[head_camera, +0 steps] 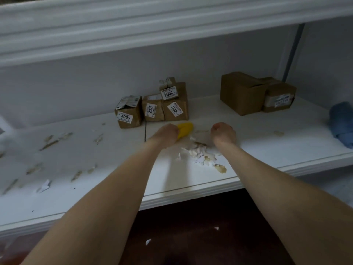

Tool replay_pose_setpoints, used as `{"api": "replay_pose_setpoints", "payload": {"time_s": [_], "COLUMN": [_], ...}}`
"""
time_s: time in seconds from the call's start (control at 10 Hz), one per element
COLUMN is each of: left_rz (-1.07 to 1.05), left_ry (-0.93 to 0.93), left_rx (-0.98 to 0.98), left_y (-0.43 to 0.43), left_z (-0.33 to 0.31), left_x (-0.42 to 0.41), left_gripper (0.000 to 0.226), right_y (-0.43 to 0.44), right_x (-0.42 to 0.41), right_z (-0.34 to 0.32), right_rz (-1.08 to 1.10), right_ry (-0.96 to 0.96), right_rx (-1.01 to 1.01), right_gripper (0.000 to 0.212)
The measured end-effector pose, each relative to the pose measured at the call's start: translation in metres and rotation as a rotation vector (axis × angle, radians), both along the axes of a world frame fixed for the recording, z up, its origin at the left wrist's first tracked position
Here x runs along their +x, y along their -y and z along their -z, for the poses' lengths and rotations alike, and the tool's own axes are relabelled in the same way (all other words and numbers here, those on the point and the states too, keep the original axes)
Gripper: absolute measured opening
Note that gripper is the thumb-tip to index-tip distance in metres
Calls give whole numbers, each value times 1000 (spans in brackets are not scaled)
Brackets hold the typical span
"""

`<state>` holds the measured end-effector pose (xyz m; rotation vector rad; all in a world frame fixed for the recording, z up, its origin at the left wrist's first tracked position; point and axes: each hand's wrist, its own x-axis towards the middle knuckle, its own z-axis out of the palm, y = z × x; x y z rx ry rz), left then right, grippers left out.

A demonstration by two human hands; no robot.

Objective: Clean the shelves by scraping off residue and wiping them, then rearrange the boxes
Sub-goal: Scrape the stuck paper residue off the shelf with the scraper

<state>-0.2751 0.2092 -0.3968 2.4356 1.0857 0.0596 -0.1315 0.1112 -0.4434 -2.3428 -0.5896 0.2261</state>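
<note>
Writing: four small cardboard boxes read 3005 [128, 114], 2007 [152, 109], 2011 [174, 111] and, stacked on top, 3004 [171, 90]; all behind the scrapings pile [202, 155].
Pile: loose on the white shelf [267, 146].
Surroundings: two larger boxes [241, 92] far right of the pile, label unreadable; blue cloth [342, 123] beyond them; stuck residue strips [51, 142] left of the pile.
Left hand [166, 133]: grips the yellow scraper [185, 128] just behind the pile.
Right hand [222, 132]: fist beside the pile, nothing seen in it.
</note>
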Motion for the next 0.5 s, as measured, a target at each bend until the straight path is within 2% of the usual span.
{"api": "replay_pose_setpoints", "payload": {"time_s": [0.1,0.2,0.3,0.4,0.5], "left_rz": [139,172,81,-106,-233], "left_ry": [-39,11,141,138,4], "left_rx": [-57,-154,-129,11,72], "left_y": [20,29,38,41,47], "left_z": [-2,-7,-14,-14,-2], "left_x": [-7,-22,-36,-45,-54], "left_gripper": [30,32,33,25,23], "right_y": [8,22,38,52,64], "right_x": [-10,-18,-23,-26,-32], "right_z": [-4,-9,-15,-16,-11], "right_rz": [-9,9,29,62,107], "right_ry": [9,10,-16,-54,-68], "right_rx": [-23,-2,58,92,43], "right_gripper": [32,31,31,35,41]}}
